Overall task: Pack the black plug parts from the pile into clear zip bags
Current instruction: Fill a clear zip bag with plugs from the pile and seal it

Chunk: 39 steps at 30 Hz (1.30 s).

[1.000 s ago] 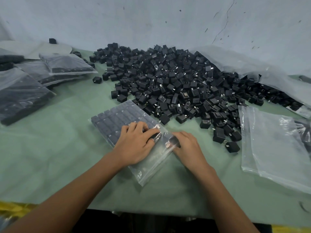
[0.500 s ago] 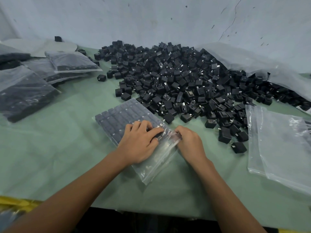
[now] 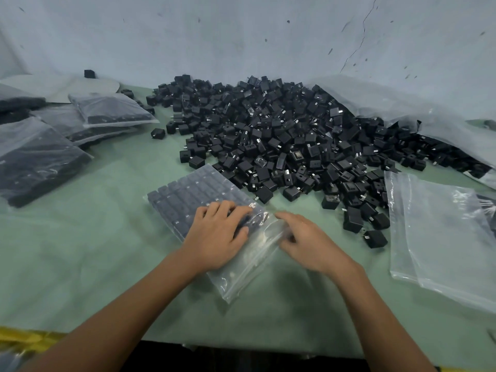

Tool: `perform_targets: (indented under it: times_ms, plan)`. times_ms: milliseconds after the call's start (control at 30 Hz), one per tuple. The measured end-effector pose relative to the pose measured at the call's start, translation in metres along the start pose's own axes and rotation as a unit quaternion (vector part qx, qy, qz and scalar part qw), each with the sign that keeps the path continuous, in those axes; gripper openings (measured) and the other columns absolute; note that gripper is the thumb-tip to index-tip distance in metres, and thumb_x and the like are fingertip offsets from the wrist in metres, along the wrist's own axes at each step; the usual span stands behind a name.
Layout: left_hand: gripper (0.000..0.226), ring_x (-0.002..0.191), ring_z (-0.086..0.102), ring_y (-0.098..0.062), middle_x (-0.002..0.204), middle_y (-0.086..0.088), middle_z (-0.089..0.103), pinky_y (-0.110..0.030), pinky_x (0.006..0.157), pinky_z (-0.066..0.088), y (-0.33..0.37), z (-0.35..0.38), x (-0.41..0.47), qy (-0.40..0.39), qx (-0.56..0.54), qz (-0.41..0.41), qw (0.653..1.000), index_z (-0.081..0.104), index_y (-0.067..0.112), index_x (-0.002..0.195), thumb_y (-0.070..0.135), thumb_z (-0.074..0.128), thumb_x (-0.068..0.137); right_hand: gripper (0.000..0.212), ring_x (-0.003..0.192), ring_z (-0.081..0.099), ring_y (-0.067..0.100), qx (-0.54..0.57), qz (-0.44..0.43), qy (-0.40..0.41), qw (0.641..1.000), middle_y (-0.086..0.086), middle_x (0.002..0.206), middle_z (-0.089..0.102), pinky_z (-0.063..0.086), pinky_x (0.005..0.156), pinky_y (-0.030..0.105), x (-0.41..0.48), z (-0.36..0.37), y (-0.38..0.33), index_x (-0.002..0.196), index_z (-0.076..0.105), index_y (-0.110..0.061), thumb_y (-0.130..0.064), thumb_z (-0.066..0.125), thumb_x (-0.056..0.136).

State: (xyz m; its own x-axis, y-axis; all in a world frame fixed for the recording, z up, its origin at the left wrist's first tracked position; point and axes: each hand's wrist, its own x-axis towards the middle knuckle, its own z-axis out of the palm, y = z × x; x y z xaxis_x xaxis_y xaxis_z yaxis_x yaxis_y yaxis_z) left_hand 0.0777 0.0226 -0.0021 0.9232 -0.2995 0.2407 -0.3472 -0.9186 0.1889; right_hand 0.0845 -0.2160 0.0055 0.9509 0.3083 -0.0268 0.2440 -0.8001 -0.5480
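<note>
The bag (image 3: 188, 189) lies flat on the worktop (image 3: 80, 251) just in front of the pile (image 3: 281, 135). Its far part is filled with parts in neat rows, and its near end is slack, unfilled film. Your left hand (image 3: 217, 234) lies on the nearest rows, fingers (image 3: 230, 210) straight and slightly spread, pressing through the film. Your right hand (image 3: 308, 242) touches the bag's right edge beside the slack end, fingers loosely curved. Blur hides whether they pinch the film.

The step looks like settling the rows and closing the bag. Press evenly with a flat left palm so no part tips or rides over its neighbour. Push the air toward the near end, likely the mouth, then run the zip from one corner to the other. Watch for a part lying across the zip line, since it would probably stop the seal.
</note>
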Motion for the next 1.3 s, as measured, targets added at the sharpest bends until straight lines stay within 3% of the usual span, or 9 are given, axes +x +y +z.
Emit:
perform_targets:
  times_ms: [100, 233, 500, 633, 767, 900, 1033, 1167, 1300]
  plan:
    - [0.037, 0.114, 0.041, -0.013, 0.124, 0.011, 0.046, -0.036, 0.102, 0.028, -0.002, 0.001, 0.001, -0.001, -0.008, 0.006, 1.0, 0.046, 0.038, 0.131, 0.052, 0.03, 0.101, 0.044, 0.106, 0.052, 0.014, -0.017, 0.043, 0.087, 0.995, -0.008, 0.113, 0.057, 0.045, 0.095, 0.034, -0.014, -0.031, 0.025, 0.132, 0.057, -0.03, -0.019, 0.059, 0.089]
    - [0.051, 0.118, 0.043, -0.013, 0.129, 0.011, 0.049, -0.036, 0.103, 0.029, -0.001, -0.001, -0.003, 0.0, -0.033, 0.002, 0.999, 0.053, 0.035, 0.13, 0.058, 0.022, 0.097, 0.027, 0.105, 0.049, 0.034, -0.119, 0.156, 0.265, 0.944, 0.013, 0.108, 0.058, 0.044, 0.089, 0.041, -0.028, -0.058, 0.06, 0.116, 0.067, -0.017, -0.015, 0.06, 0.091]
    - [0.042, 0.119, 0.052, -0.008, 0.128, 0.011, 0.064, -0.024, 0.098, 0.033, -0.005, -0.005, -0.021, 0.067, -0.155, -0.014, 0.986, 0.062, 0.025, 0.132, 0.042, 0.041, 0.1, 0.03, 0.1, 0.047, 0.036, -0.174, 0.148, 0.258, 0.939, 0.016, 0.11, 0.057, 0.038, 0.088, 0.044, -0.038, -0.036, 0.068, 0.109, 0.06, -0.012, -0.017, 0.073, 0.083]
    - [0.034, 0.109, 0.048, 0.004, 0.121, 0.012, 0.066, -0.02, 0.09, 0.036, -0.011, -0.003, -0.032, 0.115, -0.21, -0.038, 0.97, 0.064, 0.023, 0.126, 0.034, 0.045, 0.1, 0.025, 0.085, 0.057, 0.015, 0.021, 0.123, 0.241, 0.963, -0.004, 0.096, 0.063, 0.041, 0.071, 0.028, -0.048, -0.029, 0.034, 0.102, 0.051, -0.028, -0.026, 0.07, 0.088]
    - [0.024, 0.105, 0.055, -0.013, 0.109, 0.008, 0.066, -0.031, 0.092, 0.042, -0.009, 0.0, -0.046, 0.171, -0.221, -0.064, 0.958, 0.068, 0.019, 0.113, 0.025, 0.05, 0.098, 0.023, 0.082, 0.062, -0.001, 0.209, 0.074, 0.187, 0.957, -0.014, 0.097, 0.066, 0.044, 0.071, 0.008, -0.075, 0.008, -0.014, 0.097, 0.063, -0.035, -0.023, 0.076, 0.081]
    - [0.018, 0.101, 0.058, -0.02, 0.104, 0.005, 0.067, -0.037, 0.098, 0.041, -0.001, -0.009, -0.061, 0.206, -0.197, -0.061, 0.957, 0.07, 0.016, 0.104, 0.022, 0.057, 0.093, 0.021, 0.077, 0.06, 0.002, 0.292, 0.064, 0.12, 0.947, -0.023, 0.104, 0.066, 0.053, 0.072, 0.023, -0.086, 0.041, -0.044, 0.1, 0.066, -0.037, -0.022, 0.072, 0.087]
    - [0.018, 0.081, 0.052, -0.014, 0.086, 0.011, 0.059, -0.028, 0.079, 0.041, 0.019, -0.025, -0.081, 0.196, -0.19, 0.002, 0.962, 0.067, 0.02, 0.094, 0.036, 0.06, 0.092, 0.016, 0.075, 0.066, 0.013, 0.343, 0.071, 0.121, 0.929, -0.012, 0.101, 0.068, 0.053, 0.06, 0.02, -0.082, 0.054, -0.061, 0.092, 0.072, -0.038, -0.022, 0.067, 0.092]
    - [0.032, 0.062, 0.053, -0.013, 0.064, 0.011, 0.052, -0.027, 0.062, 0.042, 0.034, -0.028, -0.093, 0.145, -0.089, 0.055, 0.984, 0.058, 0.024, 0.073, 0.053, 0.063, 0.084, 0.016, 0.086, 0.068, 0.016, 0.341, 0.082, 0.1, 0.931, -0.004, 0.098, 0.071, 0.056, 0.081, 0.034, -0.074, 0.06, -0.066, 0.094, 0.073, -0.028, -0.015, 0.075, 0.084]
    - [0.032, 0.051, 0.057, -0.019, 0.054, 0.006, 0.056, -0.03, 0.054, 0.044, 0.032, -0.025, -0.095, 0.106, 0.012, 0.064, 0.992, 0.05, 0.023, 0.061, 0.049, 0.066, 0.072, 0.028, 0.084, 0.069, 0.014, 0.329, 0.084, 0.095, 0.936, -0.002, 0.101, 0.071, 0.056, 0.085, 0.037, -0.072, 0.062, -0.065, 0.095, 0.073, -0.029, -0.007, 0.075, 0.078]
